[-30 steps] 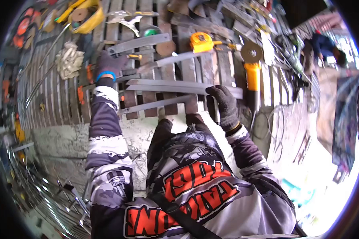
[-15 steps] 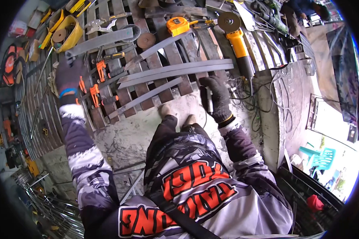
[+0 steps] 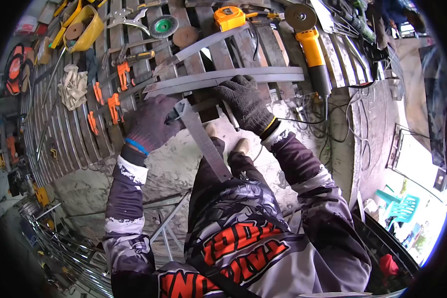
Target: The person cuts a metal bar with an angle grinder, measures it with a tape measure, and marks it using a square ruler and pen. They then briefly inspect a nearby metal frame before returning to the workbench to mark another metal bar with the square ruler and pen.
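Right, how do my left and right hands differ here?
The left hand has a blue band at the wrist; the right hand has a yellow one. The left hand holds a flat metal tool, while the right hand holds a slim rod, its fingertips at the metal strips. Both wear dark gloves.
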A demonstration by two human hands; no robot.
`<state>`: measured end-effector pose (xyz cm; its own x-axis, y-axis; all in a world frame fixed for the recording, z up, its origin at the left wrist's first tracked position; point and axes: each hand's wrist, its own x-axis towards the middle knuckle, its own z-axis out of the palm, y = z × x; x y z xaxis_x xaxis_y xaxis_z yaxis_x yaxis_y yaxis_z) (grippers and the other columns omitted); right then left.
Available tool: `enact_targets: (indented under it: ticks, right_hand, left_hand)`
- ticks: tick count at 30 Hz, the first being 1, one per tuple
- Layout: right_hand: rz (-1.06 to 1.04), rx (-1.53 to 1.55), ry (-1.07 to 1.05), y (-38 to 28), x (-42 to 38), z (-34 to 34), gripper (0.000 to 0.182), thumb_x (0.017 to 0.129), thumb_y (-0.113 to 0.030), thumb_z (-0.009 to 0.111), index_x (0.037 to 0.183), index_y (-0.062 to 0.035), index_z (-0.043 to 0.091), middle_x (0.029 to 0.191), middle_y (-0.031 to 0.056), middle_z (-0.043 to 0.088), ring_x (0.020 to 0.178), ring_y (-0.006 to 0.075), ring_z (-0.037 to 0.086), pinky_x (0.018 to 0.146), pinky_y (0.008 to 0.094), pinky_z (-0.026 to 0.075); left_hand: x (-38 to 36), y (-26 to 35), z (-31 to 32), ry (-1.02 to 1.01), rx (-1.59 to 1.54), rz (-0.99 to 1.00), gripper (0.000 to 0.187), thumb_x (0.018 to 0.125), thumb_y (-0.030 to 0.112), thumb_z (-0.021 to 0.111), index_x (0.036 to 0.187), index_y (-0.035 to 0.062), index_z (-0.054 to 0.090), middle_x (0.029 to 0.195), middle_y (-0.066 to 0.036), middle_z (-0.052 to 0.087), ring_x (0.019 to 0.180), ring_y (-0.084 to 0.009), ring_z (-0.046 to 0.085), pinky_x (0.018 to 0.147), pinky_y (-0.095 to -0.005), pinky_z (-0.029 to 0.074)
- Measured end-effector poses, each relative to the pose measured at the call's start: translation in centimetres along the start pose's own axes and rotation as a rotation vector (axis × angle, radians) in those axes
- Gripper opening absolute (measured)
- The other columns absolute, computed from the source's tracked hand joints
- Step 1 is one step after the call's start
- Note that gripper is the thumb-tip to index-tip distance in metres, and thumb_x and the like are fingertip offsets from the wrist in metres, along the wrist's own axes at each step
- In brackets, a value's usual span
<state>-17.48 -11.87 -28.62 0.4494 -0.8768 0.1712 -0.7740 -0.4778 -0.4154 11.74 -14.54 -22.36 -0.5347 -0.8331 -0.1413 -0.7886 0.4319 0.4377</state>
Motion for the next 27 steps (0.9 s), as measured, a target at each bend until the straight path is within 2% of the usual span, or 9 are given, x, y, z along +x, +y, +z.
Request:
enact_targets:
  ticks: [2, 6, 10, 12, 15, 17, 20, 22, 27]
  right_hand:
    - [-0.033, 0.046, 0.005, 0.2, -0.4, -0.2, 0.051, 0.079, -0.022, 0.067, 0.129, -0.0144, 0.066, 0.127, 0.0103, 0.066, 0.125, 0.0350, 0.056, 0.113, 0.0532, 0.035]
    - [-0.010, 0.058, 0.169, 1.5, -0.8, -2.1, 0.052, 0.075, -0.026, 0.070, 0.127, -0.0185, 0.066, 0.122, 0.0076, 0.069, 0.126, 0.0347, 0.058, 0.119, 0.0540, 0.031]
    - [0.035, -0.030, 0.229, 4.6, 0.0, -1.7, 0.040, 0.080, -0.017, 0.068, 0.120, -0.0184, 0.068, 0.115, 0.0062, 0.068, 0.113, 0.0355, 0.061, 0.100, 0.0523, 0.044]
    - [0.028, -0.031, 0.256, 5.3, 1.2, -1.7, 0.040, 0.080, -0.015, 0.068, 0.120, -0.0177, 0.068, 0.115, 0.0069, 0.067, 0.112, 0.0364, 0.060, 0.097, 0.0521, 0.045]
    - [-0.020, -0.043, 0.312, 6.7, 3.5, -2.0, 0.040, 0.080, -0.014, 0.070, 0.120, -0.0155, 0.068, 0.114, 0.0098, 0.067, 0.110, 0.0391, 0.059, 0.092, 0.0487, 0.048]
    - [-0.021, -0.044, 0.328, 6.1, 3.5, -3.7, 0.040, 0.080, -0.016, 0.071, 0.120, -0.0154, 0.068, 0.113, 0.0103, 0.067, 0.109, 0.0393, 0.059, 0.090, 0.0480, 0.048]
    - [0.073, 0.287, 0.436, 3.1, -0.6, -4.2, 0.040, 0.079, -0.017, 0.076, 0.118, -0.0112, 0.068, 0.108, 0.0140, 0.068, 0.109, 0.0386, 0.061, 0.098, 0.0472, 0.046]
    - [0.138, 0.332, 0.200, 1.0, -4.0, -3.4, 0.046, 0.075, -0.019, 0.080, 0.119, -0.0108, 0.068, 0.113, 0.0136, 0.069, 0.113, 0.0381, 0.062, 0.107, 0.0509, 0.042]
    - [0.147, 0.261, 0.377, -0.5, -4.0, 0.1, 0.050, 0.075, -0.030, 0.076, 0.120, -0.0103, 0.068, 0.116, 0.0129, 0.071, 0.119, 0.0367, 0.063, 0.112, 0.0528, 0.039]
  left_hand:
    - [1.0, 0.9, 0.3, -0.135, 0.033, 0.003, 0.056, 0.076, 0.025, 0.071, 0.128, 0.0033, 0.065, 0.123, -0.020, 0.064, 0.123, -0.0408, 0.058, 0.107, -0.0502, 0.046]
    - [2.3, 1.1, 1.8, -0.071, 0.038, 0.094, 0.058, 0.077, 0.026, 0.071, 0.129, 0.0014, 0.064, 0.124, -0.021, 0.063, 0.121, -0.0416, 0.058, 0.107, -0.0495, 0.047]
    - [3.7, 0.9, 2.0, -0.177, 0.025, 0.095, 0.058, 0.078, 0.026, 0.071, 0.130, 0.0012, 0.064, 0.125, -0.021, 0.063, 0.122, -0.0415, 0.058, 0.109, -0.0483, 0.046]
    - [3.7, 0.2, 2.7, -0.055, 0.058, 0.174, 0.056, 0.079, 0.024, 0.071, 0.129, 0.0009, 0.064, 0.125, -0.022, 0.064, 0.121, -0.0416, 0.058, 0.108, -0.0475, 0.047]
    - [4.3, 0.3, 3.0, -0.098, 0.085, 0.177, 0.058, 0.080, 0.032, 0.073, 0.131, 0.0044, 0.063, 0.128, -0.023, 0.062, 0.125, -0.0419, 0.057, 0.107, -0.0497, 0.048]
    - [5.1, 1.5, 1.9, -0.156, 0.048, 0.147, 0.056, 0.080, 0.027, 0.072, 0.129, 0.0026, 0.063, 0.126, -0.023, 0.063, 0.123, -0.0419, 0.057, 0.107, -0.0486, 0.048]
    - [5.8, 2.3, 1.7, -0.187, 0.033, 0.141, 0.054, 0.079, 0.020, 0.070, 0.129, 0.0012, 0.062, 0.125, -0.023, 0.063, 0.122, -0.0417, 0.058, 0.106, -0.0480, 0.048]
    - [5.7, 2.1, 2.0, -0.165, 0.062, 0.146, 0.054, 0.079, 0.020, 0.070, 0.129, 0.0016, 0.062, 0.125, -0.023, 0.062, 0.122, -0.0416, 0.058, 0.106, -0.0486, 0.048]
    - [5.8, 2.8, 1.6, -0.142, 0.101, 0.227, 0.055, 0.081, 0.016, 0.068, 0.135, 0.0033, 0.059, 0.123, -0.022, 0.061, 0.118, -0.0435, 0.058, 0.104, -0.0523, 0.048]
